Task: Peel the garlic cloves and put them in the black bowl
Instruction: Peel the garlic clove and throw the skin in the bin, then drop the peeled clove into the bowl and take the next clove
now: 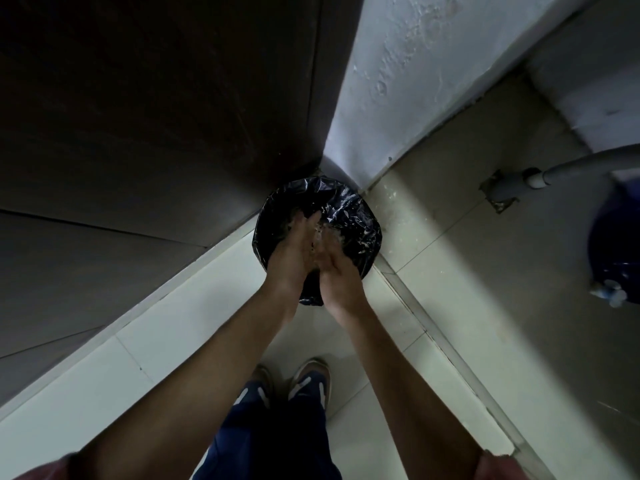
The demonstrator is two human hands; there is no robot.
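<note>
I stand over a bin lined with a black plastic bag [360,216] in the corner of the floor. My left hand [294,251] and my right hand [337,271] are held close together, palms facing each other, right above the bin's mouth. The fingers look straight. Pale garlic skin flakes [325,233] show between the fingertips and cling to the bag's inside. No garlic cloves and no black bowl are in view.
A dark cabinet or door [156,116] rises at the left, a white wall [398,81] behind the bin. A grey pipe [554,171] and a blue container [616,251] are at the right. My shoes [294,382] stand on pale floor tiles.
</note>
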